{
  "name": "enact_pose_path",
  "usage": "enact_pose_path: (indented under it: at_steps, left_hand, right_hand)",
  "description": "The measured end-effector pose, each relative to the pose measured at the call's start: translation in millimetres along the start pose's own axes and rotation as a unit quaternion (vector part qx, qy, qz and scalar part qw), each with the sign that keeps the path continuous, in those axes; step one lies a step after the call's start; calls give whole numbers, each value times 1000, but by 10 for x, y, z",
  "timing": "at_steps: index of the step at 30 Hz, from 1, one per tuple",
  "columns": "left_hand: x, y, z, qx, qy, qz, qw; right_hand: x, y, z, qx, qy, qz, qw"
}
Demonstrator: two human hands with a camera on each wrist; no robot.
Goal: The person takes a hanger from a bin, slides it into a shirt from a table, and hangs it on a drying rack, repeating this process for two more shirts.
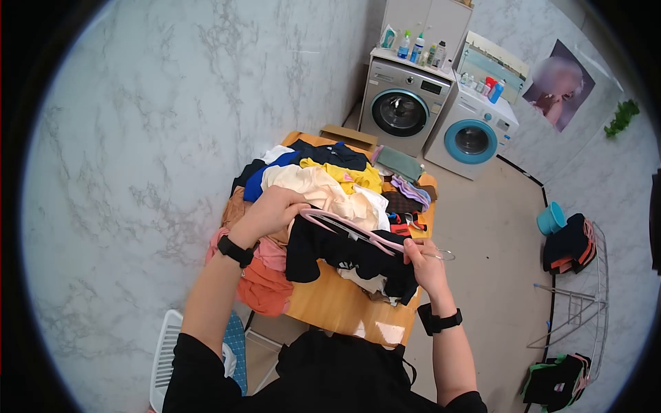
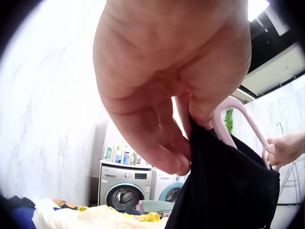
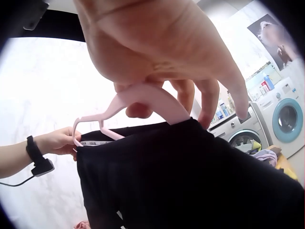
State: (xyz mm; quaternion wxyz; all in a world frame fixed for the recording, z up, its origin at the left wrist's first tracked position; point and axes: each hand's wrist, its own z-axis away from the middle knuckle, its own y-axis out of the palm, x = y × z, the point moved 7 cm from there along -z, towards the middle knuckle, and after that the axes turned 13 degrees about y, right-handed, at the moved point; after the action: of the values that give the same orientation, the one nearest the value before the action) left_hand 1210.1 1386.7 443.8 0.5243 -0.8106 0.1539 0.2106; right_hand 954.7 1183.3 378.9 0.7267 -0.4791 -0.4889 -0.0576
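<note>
Over the near part of the table, a black T-shirt (image 1: 330,251) with a small white print hangs between both hands. The left hand (image 1: 275,208) pinches the edge of its collar opening, between thumb and fingertips in the left wrist view. A pink hanger (image 1: 354,230) spans from hand to hand, its left end right beside the left fingers. The right hand (image 1: 427,265) grips the hanger's other side near its metal hook (image 1: 444,255). In the right wrist view, that side of the hanger (image 3: 157,100) runs down into the shirt's neck, where its tip is hidden by fabric.
Piled clothes, including a cream garment (image 1: 310,184), a yellow one (image 1: 361,177) and an orange one (image 1: 265,286), cover much of the wooden table (image 1: 330,303). A white basket (image 1: 165,351) stands at the lower left. Two washing machines (image 1: 399,103) and a drying rack (image 1: 599,275) stand beyond.
</note>
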Motion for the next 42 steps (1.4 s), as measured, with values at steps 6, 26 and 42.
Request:
enact_pose_path:
  at_steps: [6,26,42]
  left_hand:
    - [148,122,56,-6,-75,94,993]
    - [-792,-262,-365,-138,136,-108,975]
    - [-2109,-1645,-1830,-251,267,-109,924]
  right_hand:
    - [-68,193,52,71,65,28,995]
    - [1675,-910,138,-61,-296,128,944]
    - [1549,-3691,840,-489,-281,17,826]
